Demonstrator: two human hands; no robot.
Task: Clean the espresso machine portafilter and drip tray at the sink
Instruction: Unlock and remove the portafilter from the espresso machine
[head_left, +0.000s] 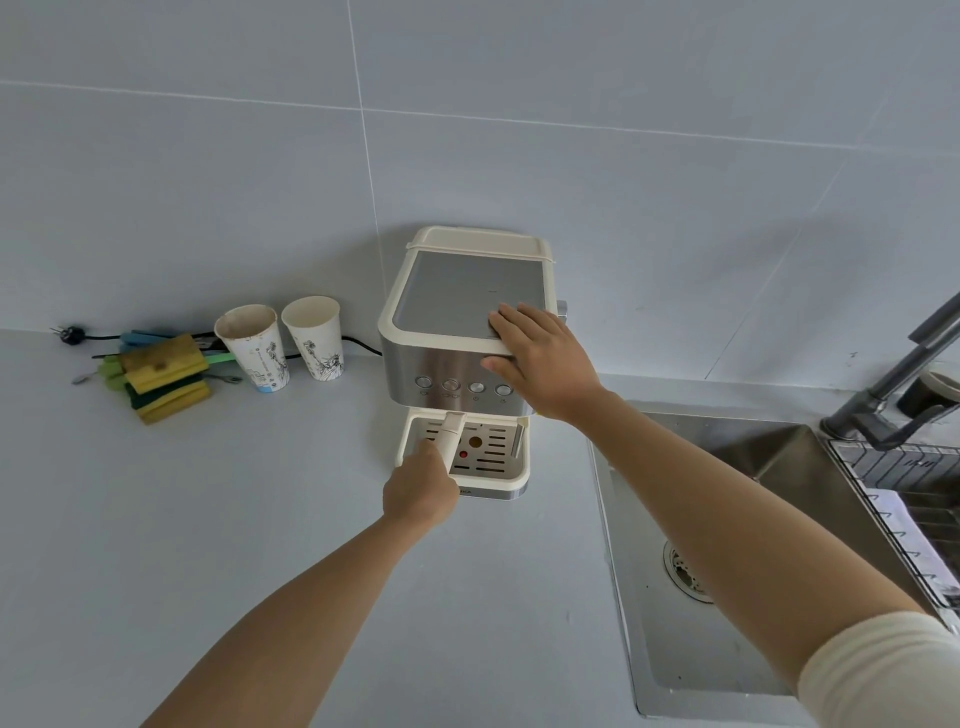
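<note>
At left of the frame, a stack of yellow and green sponges (165, 378) lies on the pale grey counter (260, 519) beside two printed white paper cups (283, 344). At centre, the left hand (422, 491) is closed around the cream portafilter handle (451, 435), which juts out over the slotted cream drip tray (485, 454) of the cream and steel espresso machine (467, 332). The right hand (540, 358) lies open, palm down, on the machine's top. At right sits the stainless steel sink (701, 597).

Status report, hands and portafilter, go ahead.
Left hand gripping portafilter handle, still mounted. Right hand flat, bracing espresso machine. Nothing in the way.
</note>
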